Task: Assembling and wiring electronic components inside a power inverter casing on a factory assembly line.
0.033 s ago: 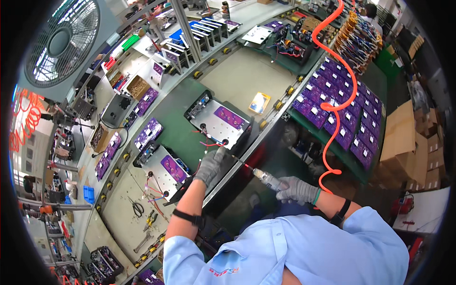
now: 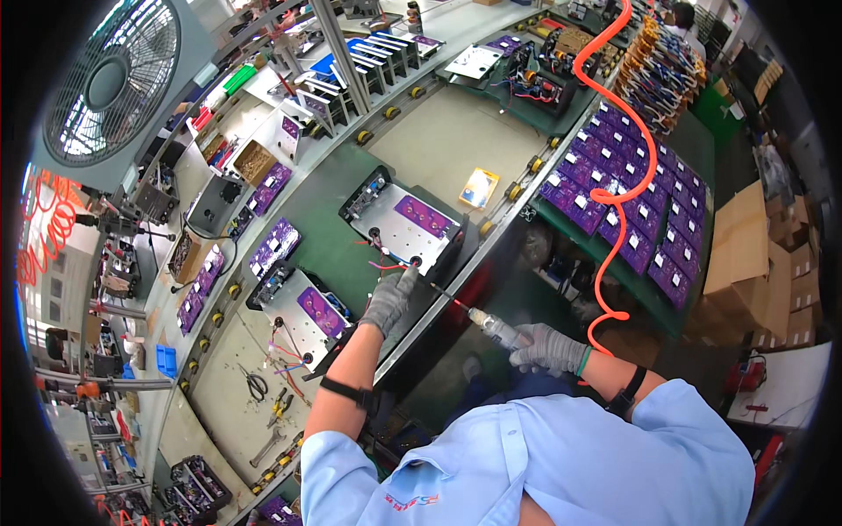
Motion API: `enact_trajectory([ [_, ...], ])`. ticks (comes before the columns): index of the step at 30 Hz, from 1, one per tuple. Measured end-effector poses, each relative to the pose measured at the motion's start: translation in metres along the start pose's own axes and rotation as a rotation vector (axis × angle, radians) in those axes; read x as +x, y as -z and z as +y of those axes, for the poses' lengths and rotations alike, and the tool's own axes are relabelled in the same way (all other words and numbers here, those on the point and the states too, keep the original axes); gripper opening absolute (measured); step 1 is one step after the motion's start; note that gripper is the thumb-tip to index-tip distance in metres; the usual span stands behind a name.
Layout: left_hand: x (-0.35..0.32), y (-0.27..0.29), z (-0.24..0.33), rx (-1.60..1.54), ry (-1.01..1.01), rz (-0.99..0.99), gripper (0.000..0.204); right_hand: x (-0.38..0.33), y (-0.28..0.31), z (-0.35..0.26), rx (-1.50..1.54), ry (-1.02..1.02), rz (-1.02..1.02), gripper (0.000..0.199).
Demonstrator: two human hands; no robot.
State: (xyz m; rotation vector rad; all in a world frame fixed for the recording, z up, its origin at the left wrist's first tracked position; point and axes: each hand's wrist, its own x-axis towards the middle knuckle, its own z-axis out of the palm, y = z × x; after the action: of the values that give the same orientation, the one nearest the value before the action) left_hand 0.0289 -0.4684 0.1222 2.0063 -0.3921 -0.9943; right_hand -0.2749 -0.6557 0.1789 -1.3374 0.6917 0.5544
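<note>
My left hand, in a grey glove, rests its fingers on the near edge of a metal chassis that carries a purple circuit board and lies on the green conveyor belt. My right hand, also gloved, grips a pneumatic screwdriver. Its thin bit points up-left at the chassis edge, right beside my left fingertips. An orange coiled air hose runs up from the tool.
A second chassis with a purple board lies on the belt nearer left. Trays of purple boards fill the right bench. Cardboard boxes stand far right. A fan hangs upper left. Scissors and pliers lie on the lower-left bench.
</note>
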Motion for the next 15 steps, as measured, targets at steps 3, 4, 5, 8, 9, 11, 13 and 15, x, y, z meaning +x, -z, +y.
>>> enact_trajectory([
  [3, 0.043, -0.011, -0.014, 0.115, -0.006, 0.061, 0.065, 0.015, 0.003, 0.004, -0.024, 0.011, 0.005, 0.037],
  [4, 0.050, -0.013, -0.023, 0.111, -0.056, 0.071, 0.065, 0.021, 0.004, 0.006, -0.041, 0.015, 0.042, 0.036],
  [5, 0.055, -0.016, -0.033, 0.051, -0.026, 0.073, 0.064, 0.026, 0.005, 0.009, -0.012, 0.022, 0.018, 0.036],
  [8, 0.063, -0.032, -0.054, -0.195, -0.156, 0.166, 0.042, 0.037, 0.007, 0.017, 0.031, 0.011, -0.005, 0.046],
  [9, 0.063, -0.031, -0.058, -0.062, -0.198, 0.161, 0.041, 0.039, 0.008, 0.019, 0.039, 0.022, -0.017, 0.047],
  [11, 0.062, -0.035, -0.061, -0.104, -0.098, 0.169, 0.038, 0.041, 0.009, 0.023, 0.049, 0.039, -0.030, 0.048],
  [13, 0.062, -0.038, -0.059, -0.222, -0.124, 0.153, 0.038, 0.040, 0.010, 0.024, 0.059, 0.072, 0.005, 0.037],
  [15, 0.061, -0.039, -0.056, -0.290, -0.115, 0.159, 0.037, 0.038, 0.009, 0.023, 0.062, 0.065, -0.005, 0.037],
])
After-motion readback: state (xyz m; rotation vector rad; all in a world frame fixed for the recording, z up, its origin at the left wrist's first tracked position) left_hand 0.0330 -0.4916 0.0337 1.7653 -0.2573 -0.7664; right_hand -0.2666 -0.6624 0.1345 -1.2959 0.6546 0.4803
